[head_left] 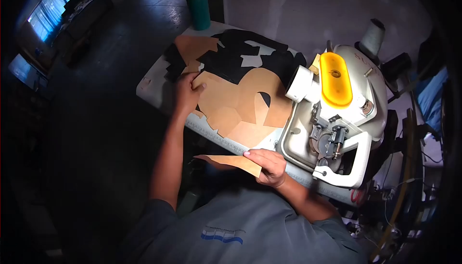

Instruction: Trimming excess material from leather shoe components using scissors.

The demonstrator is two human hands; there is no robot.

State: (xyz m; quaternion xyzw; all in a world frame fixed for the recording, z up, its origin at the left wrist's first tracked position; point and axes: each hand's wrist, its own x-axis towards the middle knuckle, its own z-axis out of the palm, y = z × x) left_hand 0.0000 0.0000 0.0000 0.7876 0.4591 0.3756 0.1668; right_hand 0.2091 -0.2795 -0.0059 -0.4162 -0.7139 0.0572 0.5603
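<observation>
My right hand (pixel 270 166) grips a long, pointed tan leather piece (pixel 231 163) at its wide end, in front of the table's near edge. The thumb lies on top of the piece and its tip points left. My left hand (pixel 189 93) is at the left side of the table, fingers curled and thumb bent in, closed on the edge of the flat tan leather pieces (pixel 219 95). These overlap across the tabletop. Black cut pieces (pixel 231 52) lie behind them, beside another tan piece (pixel 195 47).
A white skiving-type machine (pixel 356 158) with a yellow oval cover (pixel 336 79) stands on the right of the table. A ruler strip (pixel 219 138) runs along the near edge. At the back are a teal bottle (pixel 198 6) and a thread cone (pixel 373 38).
</observation>
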